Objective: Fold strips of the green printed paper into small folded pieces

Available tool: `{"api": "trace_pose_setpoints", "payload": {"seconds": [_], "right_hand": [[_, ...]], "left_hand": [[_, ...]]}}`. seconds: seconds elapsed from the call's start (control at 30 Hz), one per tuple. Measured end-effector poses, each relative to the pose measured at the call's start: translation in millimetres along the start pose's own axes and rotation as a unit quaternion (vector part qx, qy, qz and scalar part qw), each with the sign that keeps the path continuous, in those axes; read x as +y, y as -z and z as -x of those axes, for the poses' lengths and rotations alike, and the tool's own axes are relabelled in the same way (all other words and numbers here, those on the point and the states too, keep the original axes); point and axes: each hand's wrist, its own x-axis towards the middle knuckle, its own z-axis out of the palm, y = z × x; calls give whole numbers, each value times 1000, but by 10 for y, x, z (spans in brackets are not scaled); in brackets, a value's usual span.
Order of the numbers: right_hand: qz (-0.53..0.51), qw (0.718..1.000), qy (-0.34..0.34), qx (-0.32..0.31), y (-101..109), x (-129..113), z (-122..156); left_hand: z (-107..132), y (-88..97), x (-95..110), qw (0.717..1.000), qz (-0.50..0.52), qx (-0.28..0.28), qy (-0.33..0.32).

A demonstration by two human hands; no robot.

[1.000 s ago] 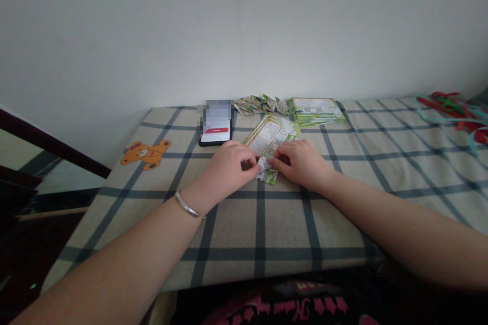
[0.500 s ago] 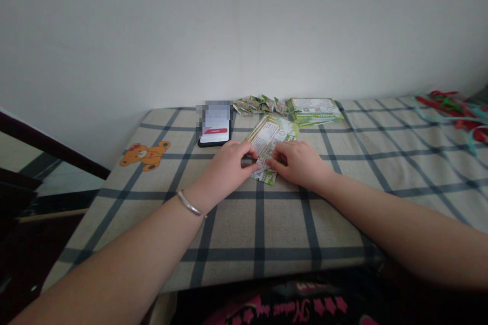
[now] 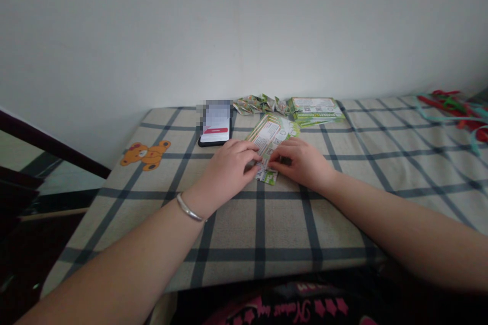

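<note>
A flat green-and-white printed card [image 3: 268,134], with small text and code squares on it, lies aslant on the tablecloth between my hands. My left hand [image 3: 234,165], with a silver bangle at its wrist, pinches its lower left edge between thumb and fingers. On the opposite side my right hand [image 3: 297,162] has thumb and forefinger closed at the card's lower part, close to the left fingertips. A short green-and-white end of the card shows below the fingers. Parts of its middle and right edge are hidden by my hands.
A phone [image 3: 215,134] with a lit screen lies behind my left hand. Several small folded green pieces [image 3: 259,105] line the wall, beside a stack of similar printed cards [image 3: 317,109]. Red and turquoise ribbons [image 3: 453,111] lie far right. A bear picture [image 3: 146,156] is at left.
My left fingers have shifted slightly right and lie lower and flatter over the card's edge. My right fingers have moved a little. The card has barely moved.
</note>
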Motion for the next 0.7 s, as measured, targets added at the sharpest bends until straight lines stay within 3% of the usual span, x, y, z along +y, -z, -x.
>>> {"api": "trace_pose_setpoints", "payload": {"seconds": [0.13, 0.7], "right_hand": [[21, 999, 48, -14, 24, 3, 41], [46, 997, 65, -19, -12, -24, 21]], "left_hand": [[1, 25, -1, 1000, -23, 0, 7], [-18, 138, 75, 996, -18, -85, 11]]}}
